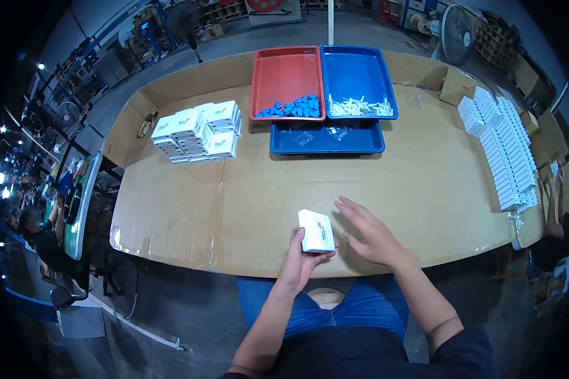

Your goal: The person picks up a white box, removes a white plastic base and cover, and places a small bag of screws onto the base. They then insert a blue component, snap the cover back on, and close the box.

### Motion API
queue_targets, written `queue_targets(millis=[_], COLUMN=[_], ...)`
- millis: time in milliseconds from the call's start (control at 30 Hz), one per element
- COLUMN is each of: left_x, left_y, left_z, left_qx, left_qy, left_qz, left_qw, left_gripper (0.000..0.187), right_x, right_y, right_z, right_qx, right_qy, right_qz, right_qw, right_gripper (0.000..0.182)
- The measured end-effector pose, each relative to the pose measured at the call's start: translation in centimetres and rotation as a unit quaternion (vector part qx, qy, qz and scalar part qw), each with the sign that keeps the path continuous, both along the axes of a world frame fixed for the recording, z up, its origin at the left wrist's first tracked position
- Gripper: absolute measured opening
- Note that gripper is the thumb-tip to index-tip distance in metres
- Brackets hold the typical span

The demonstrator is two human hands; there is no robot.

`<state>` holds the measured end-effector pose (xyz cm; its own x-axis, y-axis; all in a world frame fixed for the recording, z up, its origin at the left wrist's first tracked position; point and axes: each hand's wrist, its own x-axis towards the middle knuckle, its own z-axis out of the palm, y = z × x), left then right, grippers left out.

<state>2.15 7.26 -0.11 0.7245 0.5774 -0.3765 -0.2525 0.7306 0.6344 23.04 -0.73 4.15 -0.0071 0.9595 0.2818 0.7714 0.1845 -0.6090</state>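
Observation:
A small white box with printing on its face is held in my left hand, above the front part of the cardboard-covered table. The thumb lies on the box's left side and the fingers pass under its lower edge. My right hand is just to the right of the box, fingers stretched out and apart, with nothing in it. A gap shows between its fingers and the box.
Stacked white boxes stand at the left, with long rows of white boxes at the right. A red tray holds blue pieces, a blue tray white pieces. A lower blue tray holds clear packets. Other people are at both sides.

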Motion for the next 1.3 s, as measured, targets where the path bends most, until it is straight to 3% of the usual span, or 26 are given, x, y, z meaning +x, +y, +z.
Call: queue_targets(millis=[67, 133, 500, 900, 1300], left_x=[0.4, 0.6, 0.6, 0.7, 1.2], left_y=[-1.4, -2.5, -4.2, -4.2, -4.3], left_z=[0.4, 0.0, 3.2, 3.0, 2.7], left_qx=[0.016, 0.007, -0.009, 0.012, 0.038], left_qy=[0.001, -0.004, 0.01, 0.061, 0.052], left_qz=[0.05, 0.034, 0.035, 0.04, 0.061], left_qw=[0.999, 0.999, 0.999, 0.997, 0.996], left_gripper=[0.059, 0.059, 0.063, 0.068, 0.063], right_x=[-0.8, -2.9, -5.4, -6.7, -7.0], right_y=[-0.5, -0.9, 0.4, 0.8, 1.1], right_z=[-0.3, 0.0, -3.8, -5.3, -6.0], right_qx=[0.036, 0.094, 0.18, 0.208, 0.274], right_qy=[0.034, 0.097, 0.122, 0.16, 0.114], right_qz=[0.017, 0.034, 0.083, 0.05, 0.014], right_qw=[0.999, 0.99, 0.972, 0.964, 0.955], right_gripper=[0.072, 0.07, 0.075, 0.076, 0.083])
